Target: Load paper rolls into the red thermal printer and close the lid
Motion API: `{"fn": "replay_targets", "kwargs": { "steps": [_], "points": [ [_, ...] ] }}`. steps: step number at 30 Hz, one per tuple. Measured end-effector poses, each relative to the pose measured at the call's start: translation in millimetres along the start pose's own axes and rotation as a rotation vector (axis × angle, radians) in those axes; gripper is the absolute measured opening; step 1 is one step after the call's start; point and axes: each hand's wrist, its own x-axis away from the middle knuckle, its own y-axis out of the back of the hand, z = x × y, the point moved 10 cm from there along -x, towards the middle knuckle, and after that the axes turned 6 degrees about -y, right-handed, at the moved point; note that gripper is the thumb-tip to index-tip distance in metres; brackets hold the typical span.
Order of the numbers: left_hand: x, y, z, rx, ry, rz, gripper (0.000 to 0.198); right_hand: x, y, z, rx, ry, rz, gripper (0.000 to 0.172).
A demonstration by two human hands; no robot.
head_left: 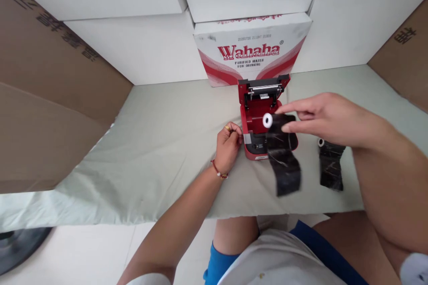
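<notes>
A small red and black printer [245,124] sits on the table with its lid [264,84] raised. My right hand [321,118] pinches a roll of black ribbon [281,127] on a white core [267,120], holding it above the printer's open bay. A loose strip of the ribbon hangs down over the printer's front edge, slightly blurred. At the printer's left side rests my left hand [229,144], its fingers curled in; whether anything is between them is hidden. Near that hand, a pale tab [247,138] shows on the printer's left rim.
To the right lies a second black ribbon roll [331,164], partly unrolled. Behind the printer stands a Wahaha water carton [254,62] against stacked white boxes [130,44]. Brown cartons flank the table on the left [50,111] and right [401,53]. A pale green cloth [160,142] covers the tabletop.
</notes>
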Motion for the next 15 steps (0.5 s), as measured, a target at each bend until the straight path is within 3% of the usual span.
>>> {"fn": "replay_targets", "kwargs": {
  "steps": [2,5,9,12,15],
  "points": [
    [4,5.8,-14,-0.100,-0.131,-0.044,0.006,-24,-25,2,0.037,-0.057,0.046,0.036],
    [22,8.4,-56,-0.311,-0.495,-0.097,0.007,-45,-45,3,0.216,-0.058,0.025,0.037],
    [60,-13.7,-95,-0.491,-0.927,0.016,0.026,-54,-55,2,0.478,-0.047,-0.037,0.036],
    [81,-31.8,-104,-0.567,-1.093,0.114,0.040,-58,-56,7,0.572,-0.041,-0.088,0.039],
    [89,-43.4,-104,-0.626,-1.145,0.165,0.044,-61,-61,10,0.648,-0.082,-0.059,0.041]
  ]
}}
